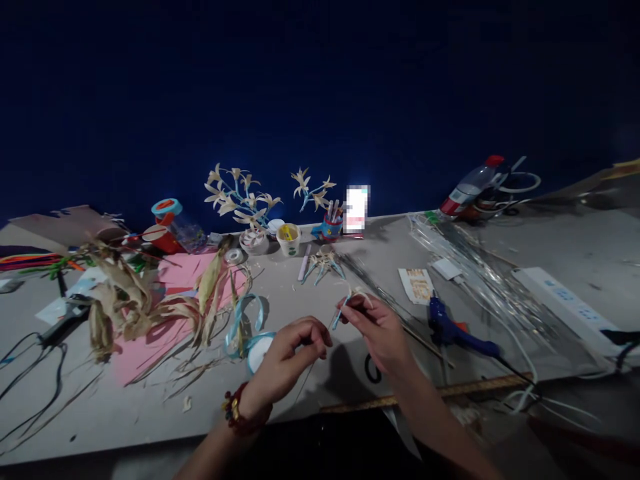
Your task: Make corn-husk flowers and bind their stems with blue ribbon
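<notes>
My right hand (377,327) is closed in a pinch on a small flower stem (341,313) wrapped in light blue tape, with pale husk petals at its upper end. To its left my left hand (293,353) has its fingers curled together, and a thin wire (305,383) runs down from them. Several small flowers with blue-taped stems (324,264) lie on the table beyond my hands. Blue ribbon (244,317) curls from a white spool (260,352) beside my left hand.
Dry corn husks (135,300) lie over pink sheets (145,360) on the left. A blue glue gun (460,333), bundled wires (480,280) and a power strip (570,307) occupy the right. Cups, a pen holder (331,228) and finished flower branches (240,197) stand at the back.
</notes>
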`<action>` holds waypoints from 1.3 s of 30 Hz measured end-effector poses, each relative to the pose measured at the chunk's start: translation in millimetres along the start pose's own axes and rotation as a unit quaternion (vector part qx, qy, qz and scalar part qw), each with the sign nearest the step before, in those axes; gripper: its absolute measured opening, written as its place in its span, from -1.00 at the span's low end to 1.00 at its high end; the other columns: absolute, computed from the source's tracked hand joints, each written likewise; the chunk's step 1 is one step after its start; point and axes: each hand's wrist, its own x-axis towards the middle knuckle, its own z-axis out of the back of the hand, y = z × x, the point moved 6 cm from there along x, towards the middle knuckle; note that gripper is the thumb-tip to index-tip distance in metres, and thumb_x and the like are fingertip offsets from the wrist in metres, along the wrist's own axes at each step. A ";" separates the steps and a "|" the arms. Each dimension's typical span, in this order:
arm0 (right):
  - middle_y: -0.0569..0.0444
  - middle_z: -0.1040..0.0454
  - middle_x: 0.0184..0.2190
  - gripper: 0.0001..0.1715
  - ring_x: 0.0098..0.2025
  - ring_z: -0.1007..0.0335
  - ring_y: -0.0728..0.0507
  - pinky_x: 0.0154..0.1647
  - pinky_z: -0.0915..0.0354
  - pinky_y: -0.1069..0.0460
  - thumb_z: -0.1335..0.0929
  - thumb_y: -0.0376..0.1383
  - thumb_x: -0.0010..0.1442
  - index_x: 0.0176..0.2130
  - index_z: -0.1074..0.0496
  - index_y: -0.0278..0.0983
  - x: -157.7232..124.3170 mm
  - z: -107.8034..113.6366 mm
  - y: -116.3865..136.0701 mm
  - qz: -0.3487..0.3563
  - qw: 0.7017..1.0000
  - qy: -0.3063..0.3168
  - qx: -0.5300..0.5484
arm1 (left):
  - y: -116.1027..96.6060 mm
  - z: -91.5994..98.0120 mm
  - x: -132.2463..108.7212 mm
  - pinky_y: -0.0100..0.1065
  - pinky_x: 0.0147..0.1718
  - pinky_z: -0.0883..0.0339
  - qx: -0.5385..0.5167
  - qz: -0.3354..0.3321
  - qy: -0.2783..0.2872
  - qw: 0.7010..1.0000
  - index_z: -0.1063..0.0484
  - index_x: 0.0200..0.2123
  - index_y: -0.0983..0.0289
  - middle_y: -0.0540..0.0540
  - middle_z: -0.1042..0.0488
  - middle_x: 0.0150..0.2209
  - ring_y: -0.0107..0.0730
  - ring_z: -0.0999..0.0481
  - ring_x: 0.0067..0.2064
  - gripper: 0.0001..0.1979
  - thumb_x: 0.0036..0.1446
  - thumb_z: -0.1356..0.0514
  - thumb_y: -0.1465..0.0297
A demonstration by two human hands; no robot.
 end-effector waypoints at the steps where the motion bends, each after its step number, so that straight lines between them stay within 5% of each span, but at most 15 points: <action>1: 0.12 -0.51 -0.43 -0.72 -0.44 -0.36 -0.02 -0.34 -0.35 0.05 -0.55 -0.13 -0.06 -0.43 -0.53 -0.24 0.4 -0.3 0.5 0.001 1.000 0.001 0.004 | 0.1 -0.4 -0.5 -0.29 -0.18 -0.27 0.005 -0.001 0.001 1.000 -0.38 -0.45 0.26 0.15 -0.47 -0.31 -0.24 -0.44 -0.23 -0.77 0.24 -0.13 0.31; 14: 0.13 -0.43 -0.51 -0.75 -0.49 -0.35 -0.03 -0.43 -0.36 0.07 -0.53 -0.17 -0.03 -0.47 -0.47 -0.25 1.9 -2.6 1.4 0.024 0.999 0.036 -0.028 | 1.3 -3.3 -2.2 -0.26 -0.15 -0.28 0.002 0.006 0.020 1.000 -0.43 -0.39 0.27 0.17 -0.49 -0.29 -0.23 -0.45 -0.21 -0.80 0.21 -0.17 0.28; 17: 0.14 -0.40 -0.52 -0.78 -0.48 -0.34 -0.04 -0.44 -0.34 0.08 -0.49 -0.18 0.04 -0.46 -0.47 -0.25 0.3 -8.9 1.1 0.033 0.995 0.065 -0.063 | 10.8 -1.7 1.7 -0.31 -0.24 -0.31 -0.087 0.041 -0.016 0.995 -0.44 -0.27 0.28 0.14 -0.47 -0.27 -0.31 -0.44 -0.28 -0.80 0.16 -0.23 0.25; 24: 0.11 -0.48 -0.49 -0.82 -0.43 -0.41 -0.05 -0.36 -0.36 0.07 -0.48 -0.20 0.09 -0.43 -0.51 -0.25 -1.4 -8.7 5.3 0.066 0.992 0.058 -0.087 | 26.2 -0.8 9.2 -0.43 -0.42 -0.24 -0.167 0.066 -0.072 0.981 -0.40 -0.40 0.29 -0.01 -0.38 -0.47 -0.48 -0.33 -0.44 -0.79 0.11 -0.30 0.28; 39: 0.10 -0.50 -0.46 -0.90 -0.43 -0.45 -0.05 -0.36 -0.39 0.08 -0.46 -0.26 0.12 -0.39 -0.54 -0.25 -4.4 -14.2 18.0 0.105 0.985 0.058 -0.123 | 30.6 0.0 4.1 -0.46 -0.47 -0.27 -0.167 0.079 -0.091 0.979 -0.46 -0.37 0.31 0.00 -0.46 -0.52 -0.52 -0.38 -0.49 -0.81 0.10 -0.31 0.29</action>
